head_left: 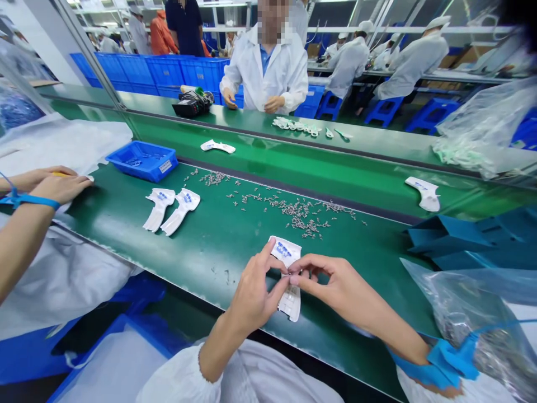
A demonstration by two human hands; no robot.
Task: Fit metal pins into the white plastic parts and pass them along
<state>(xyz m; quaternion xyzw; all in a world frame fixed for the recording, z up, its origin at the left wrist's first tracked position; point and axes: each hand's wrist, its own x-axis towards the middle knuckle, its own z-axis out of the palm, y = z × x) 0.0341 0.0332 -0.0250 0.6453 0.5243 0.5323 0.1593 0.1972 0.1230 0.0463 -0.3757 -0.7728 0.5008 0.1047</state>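
My left hand (255, 285) and my right hand (335, 282) meet over a white plastic part with blue print (286, 252), pinching it at its middle between fingertips. Its lower end (290, 302) rests on the green conveyor belt (235, 252). Fingers hide the centre of the part. Beyond my hands, small metal pieces (297, 215) lie scattered on the belt. Two similar white parts (159, 207) lie side by side to the left, out of reach of my fingers.
A co-worker's hands (52, 187), one wearing a blue wrist strap, rest at the left belt edge near a blue tray (141, 160). A transparent bag of metal pieces (465, 330) lies at lower right, below blue sheets (457, 238). Seated workers line a second belt beyond.
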